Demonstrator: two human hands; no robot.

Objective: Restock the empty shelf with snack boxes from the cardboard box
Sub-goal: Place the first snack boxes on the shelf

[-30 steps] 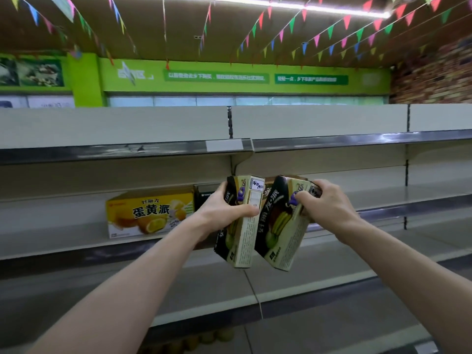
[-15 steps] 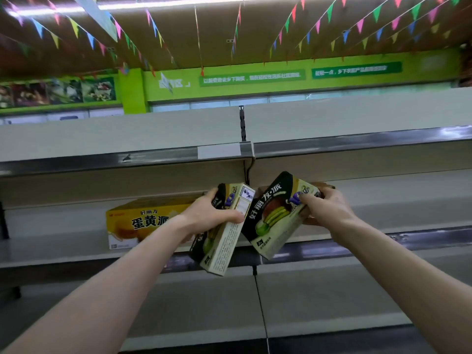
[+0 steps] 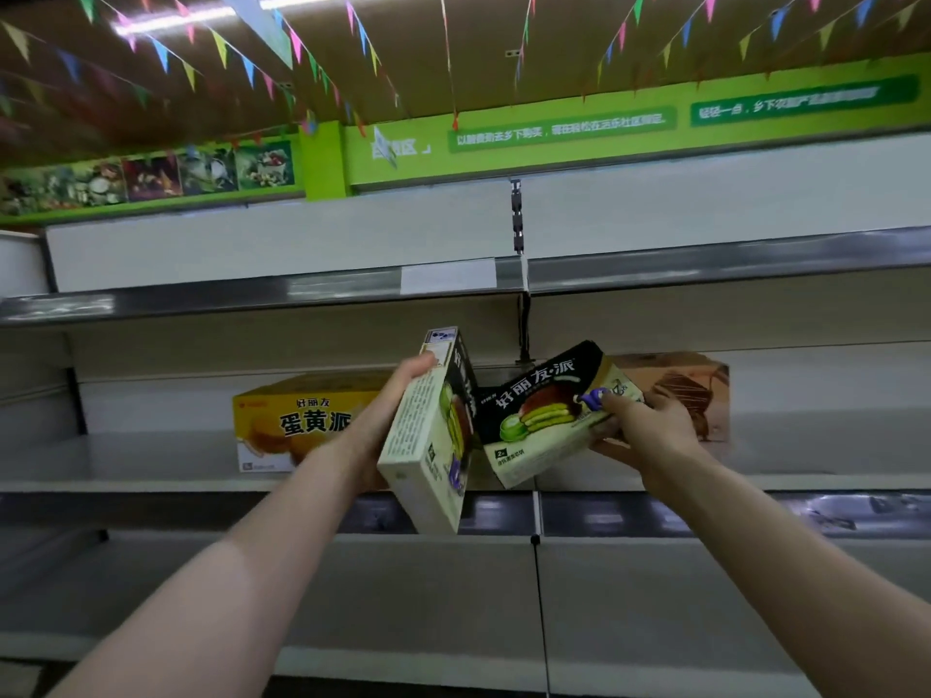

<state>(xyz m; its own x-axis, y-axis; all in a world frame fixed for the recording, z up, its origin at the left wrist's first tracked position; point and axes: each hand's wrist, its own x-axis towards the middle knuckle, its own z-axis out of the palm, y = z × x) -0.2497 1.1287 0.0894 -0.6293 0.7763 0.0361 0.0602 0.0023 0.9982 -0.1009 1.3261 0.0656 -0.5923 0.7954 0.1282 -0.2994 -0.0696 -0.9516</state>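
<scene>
Both boxes have risen toward the middle shelf [image 3: 151, 460]: left hand [image 3: 383, 425] grips one green snack box [image 3: 428, 445] upright, right hand [image 3: 650, 425] clasps a tilted second box [image 3: 544, 420] beside it, a yellow box [image 3: 292, 420] shelved behind the left hand.

Dim, soft-focus wide-angle view under a ceiling strip light [image 3: 242, 15] (edges bowed, blurred).

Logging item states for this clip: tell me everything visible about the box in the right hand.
The green-and-black snack box is printed cardboard: a black top band with white Chinese lettering, a pale green lower part, and a picture of a chocolate-coated pie with green filling. It looks closed and undented. It is held tilted, right end raised, in front of the middle shelf, not resting on it. The right hand has its grip on the right end.
</scene>
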